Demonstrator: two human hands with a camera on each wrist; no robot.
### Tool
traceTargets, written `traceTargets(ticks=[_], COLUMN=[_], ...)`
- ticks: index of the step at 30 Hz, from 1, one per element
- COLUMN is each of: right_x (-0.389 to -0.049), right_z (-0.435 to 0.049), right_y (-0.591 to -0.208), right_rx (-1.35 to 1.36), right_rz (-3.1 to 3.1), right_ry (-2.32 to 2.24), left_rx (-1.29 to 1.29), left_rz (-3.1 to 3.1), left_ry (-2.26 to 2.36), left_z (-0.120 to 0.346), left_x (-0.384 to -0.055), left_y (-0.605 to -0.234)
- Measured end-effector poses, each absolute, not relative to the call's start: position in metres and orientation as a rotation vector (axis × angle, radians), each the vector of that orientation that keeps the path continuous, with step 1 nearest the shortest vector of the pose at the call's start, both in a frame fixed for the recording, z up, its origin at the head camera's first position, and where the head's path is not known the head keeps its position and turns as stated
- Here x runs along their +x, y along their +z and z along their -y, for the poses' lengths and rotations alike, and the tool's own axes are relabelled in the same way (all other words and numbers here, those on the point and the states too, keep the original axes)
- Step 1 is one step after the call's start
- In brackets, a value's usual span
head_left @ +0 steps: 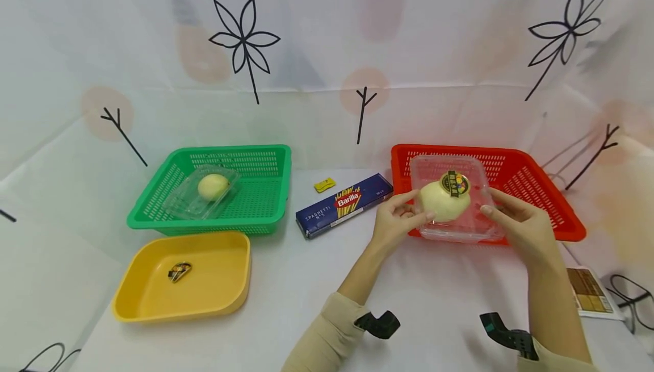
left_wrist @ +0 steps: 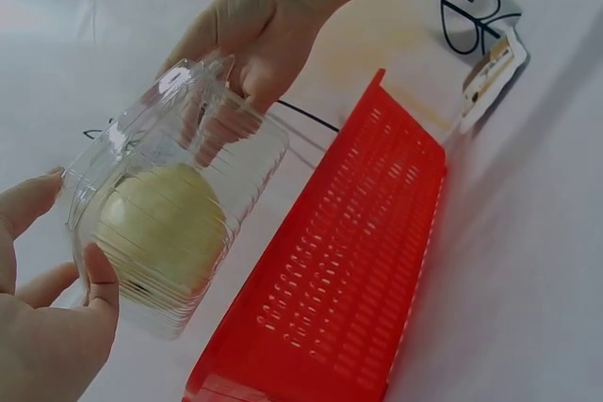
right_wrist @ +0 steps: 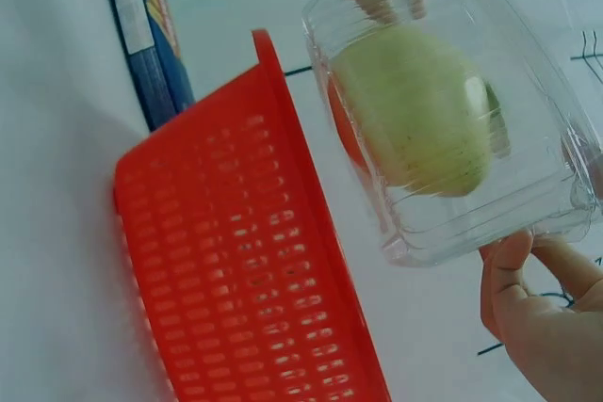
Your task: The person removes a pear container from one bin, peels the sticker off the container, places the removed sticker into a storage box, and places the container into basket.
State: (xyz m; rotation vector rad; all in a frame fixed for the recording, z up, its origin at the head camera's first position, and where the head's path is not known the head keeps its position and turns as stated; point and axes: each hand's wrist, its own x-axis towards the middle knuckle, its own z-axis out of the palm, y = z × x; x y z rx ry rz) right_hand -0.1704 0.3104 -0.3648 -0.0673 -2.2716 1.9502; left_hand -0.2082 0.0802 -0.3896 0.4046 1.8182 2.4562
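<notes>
Left hand (head_left: 395, 220), right hand (head_left: 526, 230) pinch opposite sides of clear rectangular plastic box (head_left: 479, 199) above red plastic basket (head_left: 544, 199); round pale-green fruit (head_left: 442, 204) inside, leftward.

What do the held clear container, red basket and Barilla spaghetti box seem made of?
Clear container: apparently thin, glossy plastic, judging by see-through walls and bright glints. Red basket: probably moulded plastic, low sheen; regular slots pierce its walls. Barilla spaghetti box: likely smooth printed cardboard, from its flat panels and straight edges.
</notes>
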Motion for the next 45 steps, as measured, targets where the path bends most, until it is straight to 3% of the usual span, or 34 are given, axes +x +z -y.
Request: traceTargets(ticks=[32, 45], right_x=[-0.155, -0.152], right_z=[-0.241, -0.217], right_y=[-0.391, -0.397], right_rx=[0.442, 0.419], right_rz=[1.938, 1.973], right_ry=[2.128, 2.209], left_rx=[0.387, 0.336], left_rz=[-1.535, -1.544], left_ry=[2.639, 2.681], left_z=[-0.012, 0.013], left_x=[-0.174, -0.162], left_y=[-0.415, -0.421])
